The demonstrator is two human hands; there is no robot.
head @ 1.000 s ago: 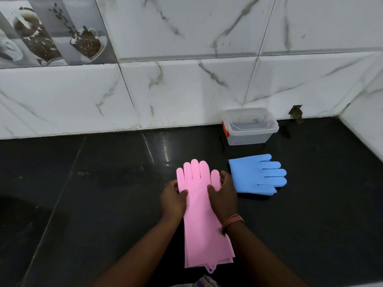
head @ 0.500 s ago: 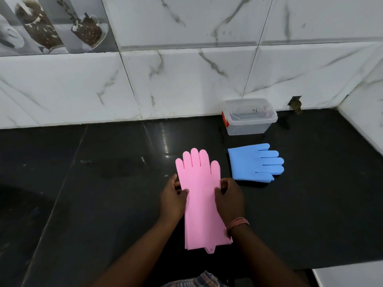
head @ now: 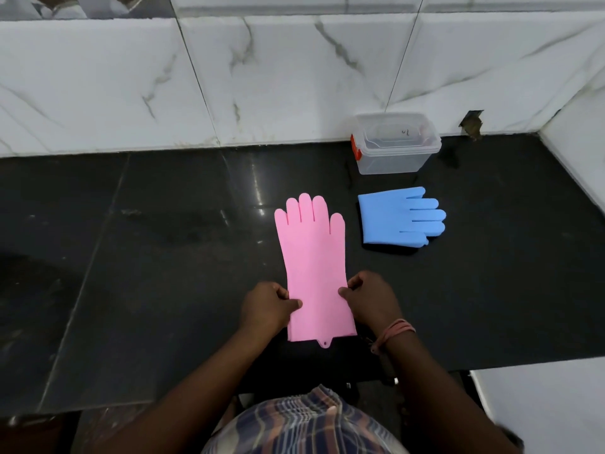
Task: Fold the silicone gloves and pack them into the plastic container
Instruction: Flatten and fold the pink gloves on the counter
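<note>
— So, where's everything on the bench [head: 163, 257]?
— Pink gloves [head: 314, 267] lie flat mid-bench; folded blue gloves [head: 397, 217] just beside the plastic container [head: 396, 144].
— Handling?
— Probably soft, floppy, grippy; take the cuff edges.
— Grip?
— Left hand [head: 266, 308] and right hand [head: 371, 299] pinch those edges, having slid down from the palm area.

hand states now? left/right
Left hand: closed, pinching the pink glove at its left edge.
Right hand: closed, pinching the same glove's right edge.
</note>
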